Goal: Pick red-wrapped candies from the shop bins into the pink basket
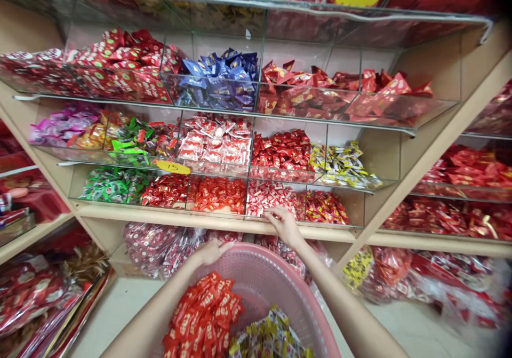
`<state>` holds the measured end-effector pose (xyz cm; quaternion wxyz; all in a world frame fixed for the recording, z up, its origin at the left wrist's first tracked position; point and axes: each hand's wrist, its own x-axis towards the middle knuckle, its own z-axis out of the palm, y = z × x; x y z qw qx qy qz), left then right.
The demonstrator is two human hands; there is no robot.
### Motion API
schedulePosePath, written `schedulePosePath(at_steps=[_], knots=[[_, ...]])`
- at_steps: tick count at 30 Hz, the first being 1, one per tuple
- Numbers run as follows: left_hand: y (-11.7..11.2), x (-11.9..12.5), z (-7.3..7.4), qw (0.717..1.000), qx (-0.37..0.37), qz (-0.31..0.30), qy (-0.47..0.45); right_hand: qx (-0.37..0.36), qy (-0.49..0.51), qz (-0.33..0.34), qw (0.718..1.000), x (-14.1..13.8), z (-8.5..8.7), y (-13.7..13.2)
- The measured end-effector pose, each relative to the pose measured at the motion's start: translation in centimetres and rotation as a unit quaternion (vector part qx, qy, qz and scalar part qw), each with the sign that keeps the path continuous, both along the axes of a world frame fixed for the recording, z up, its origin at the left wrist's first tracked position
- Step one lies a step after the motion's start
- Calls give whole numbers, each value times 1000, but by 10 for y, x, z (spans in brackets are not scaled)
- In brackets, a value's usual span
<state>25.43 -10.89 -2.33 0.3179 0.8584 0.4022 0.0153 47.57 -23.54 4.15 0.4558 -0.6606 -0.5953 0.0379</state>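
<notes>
My left hand (212, 252) is closed on the far rim of a pink plastic basket (320, 315) with small holes in its wall. Inside the basket lie a heap of red wrapped candies (204, 315) and a pile of yellow-and-white wrapped candies (272, 336). Beyond the rim, my right hand (285, 224) is at the front edge of the lowest shelf, just before red-and-white wrapped candies (266, 195). Its fingers are slightly bent and apart, and no candy shows between them.
Clear dividers split the shelves into bins, with blue packets (220, 78), red packets (284, 152) and green candies (106, 184) among them. A yellow price tag (173, 167) marked 15 hangs above the lowest row. Under the wooden ledge (140, 213) lie stuffed plastic bags (148, 246).
</notes>
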Motion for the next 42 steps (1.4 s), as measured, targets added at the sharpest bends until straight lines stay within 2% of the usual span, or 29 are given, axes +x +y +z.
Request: schedulePosePath(at_steps=[3, 5, 6, 10, 12, 15, 17, 20, 23, 25, 27, 30, 32, 34, 38, 42], knots=[[2, 3, 0, 1000, -9, -27, -8, -73, 153, 124, 978, -37, -25, -15], [3, 5, -1, 999, -11, -44, -8, -144, 187, 182, 955, -57, -50, -23], [3, 5, -1, 998, -11, -54, -8, -174, 178, 190, 949, -64, -64, -25], [4, 5, -4, 998, -2, -70, -5, -275, 69, 129, 950, -74, -111, -24], [4, 5, -4, 998, 1, -63, 1, -286, 23, 95, 953, -75, -127, -19], [3, 4, -3, 999, 5, -51, 8, -280, -1, 70, 958, -78, -143, -16], [2, 4, -2, 999, 3, -41, 5, -288, -17, 59, 956, -83, -146, -17], [1, 5, 1, 999, 2, -39, -2, -319, -82, 1, 944, -88, -133, -21], [-1, 6, 3, 999, 19, -32, 5, -302, -144, -41, 941, -77, -91, -21], [-4, 9, 5, 999, 33, -25, 19, -238, -141, -53, 960, -56, -53, -18], [-7, 11, 5, 998, 51, -15, 25, -172, -134, -94, 971, -27, -18, -13], [-9, 14, 4, 997, 70, -4, 24, -129, -143, -173, 966, 19, 13, -5], [-8, 16, 2, 997, 71, -7, 19, -132, -158, -198, 959, 40, 19, -1], [-6, 19, 1, 997, 74, -14, 13, -154, -160, -221, 950, 50, 18, 3], [-5, 25, -2, 996, 89, -14, 14, -215, -124, -308, 918, 52, 12, 15], [-8, 27, -5, 995, 96, 3, 20, -227, -101, -348, 904, 53, 9, 26]])
